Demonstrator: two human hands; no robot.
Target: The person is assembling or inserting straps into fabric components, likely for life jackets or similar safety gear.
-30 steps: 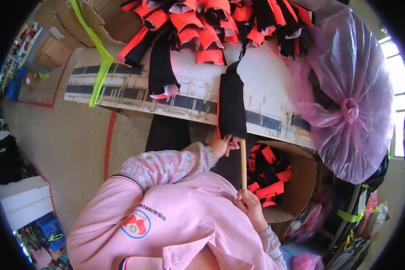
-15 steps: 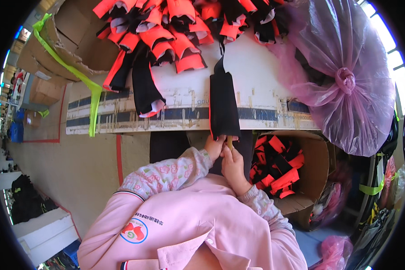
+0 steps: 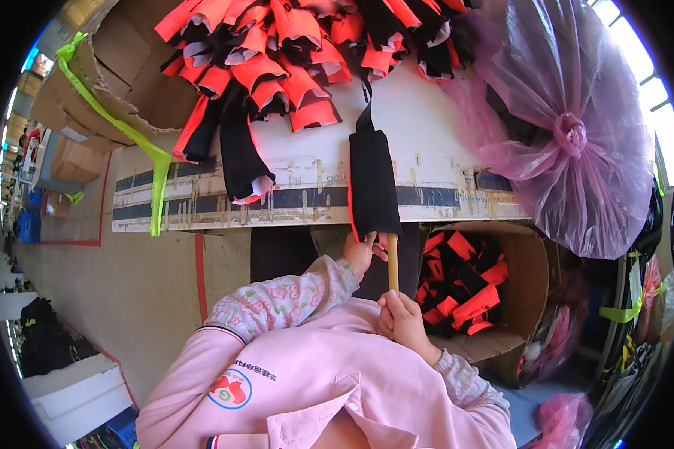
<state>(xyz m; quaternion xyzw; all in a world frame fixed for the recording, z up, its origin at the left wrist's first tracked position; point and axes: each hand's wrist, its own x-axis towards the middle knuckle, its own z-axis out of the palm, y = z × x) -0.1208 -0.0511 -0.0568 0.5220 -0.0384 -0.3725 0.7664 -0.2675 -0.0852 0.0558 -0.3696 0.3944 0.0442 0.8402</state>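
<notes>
Left hand (image 3: 359, 253) pinches the black sleeve's (image 3: 372, 183) lower edge at the tabletop (image 3: 442, 150); right hand (image 3: 402, 318) grips a stick (image 3: 392, 262), seemingly pushed inside.

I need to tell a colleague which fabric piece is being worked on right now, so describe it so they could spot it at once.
Start at the long white table heaped with orange and black fabric pieces. At its near edge one flat black sleeve lies apart, with the left hand pinching its lower edge. Unlike its neighbours, it has a wooden stick running up into it, gripped by the right hand.
</notes>
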